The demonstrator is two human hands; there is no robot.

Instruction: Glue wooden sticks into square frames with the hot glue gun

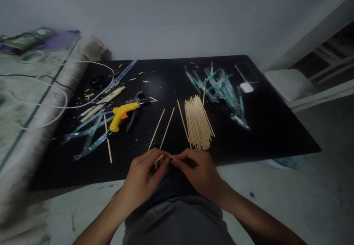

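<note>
At the table's near edge, my left hand (148, 169) is closed, with a short piece of thin wooden stick (158, 159) showing between thumb and fingers. Almost touching it, my right hand (197, 167) pinches a small light stick end (172, 157) between thumb and forefinger. Whether both ends belong to one stick is hidden by the fingers. Two long wooden sticks (167, 127) lie just beyond my left hand. Past my right hand is a thick pile of similar sticks (198, 121), with a single stick (182, 120) along its left side.
On the left are a yellow glue gun (124, 111), black-handled pliers (134, 116), scissors (101, 81), a white cable (66, 99) and stick scraps. Crumpled clear-green wrappers (221, 84), a silver-tipped tool (240, 121), a phone (246, 73) and a white case (246, 87) lie on the right.
</note>
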